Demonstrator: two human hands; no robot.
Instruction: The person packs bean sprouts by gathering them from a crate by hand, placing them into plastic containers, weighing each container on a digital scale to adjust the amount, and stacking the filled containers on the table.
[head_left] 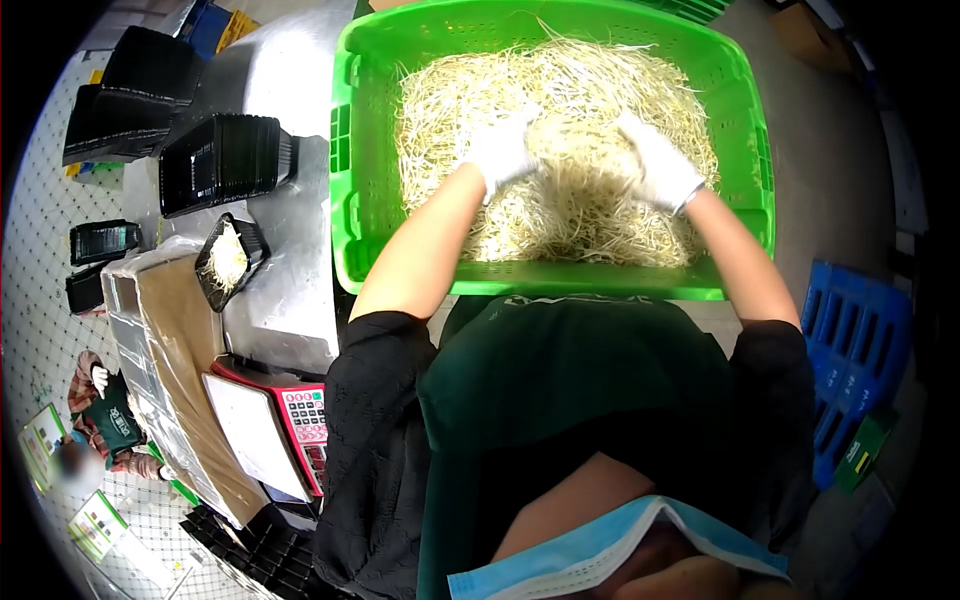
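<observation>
Two white-gloved hands reach down into a green crate (pixel 555 282), whose long axis runs left to right in front of the person. The bean sprouts (pixel 462 92) form a deep, tangled bed inside it, around and beneath both hands, with strands lying in many directions and no single long axis. One loose clump (pixel 577 146) sits directly between the palms, to the right of the left hand (pixel 505 150) and to the left of the right hand (pixel 655 165); neither hand is plainly nearer to it. The left hand is loosely open, its fingers slightly curved toward the clump, and the right hand faces it with fingers likewise part spread. Both touch sprouts, though the blur below the clump hides how firmly, if at all, either has hold of any. Well to the left of the crate, a black tray (pixel 252 246) with some sprouts in it rests on the metal table (pixel 290 325), its long axis slanting away from the person; the left hand is the nearer one to it. Just beyond that tray stands a stack of black trays (pixel 220 165), while a red scale (pixel 300 415) sits closer to the person's left sleeve (pixel 375 430).
</observation>
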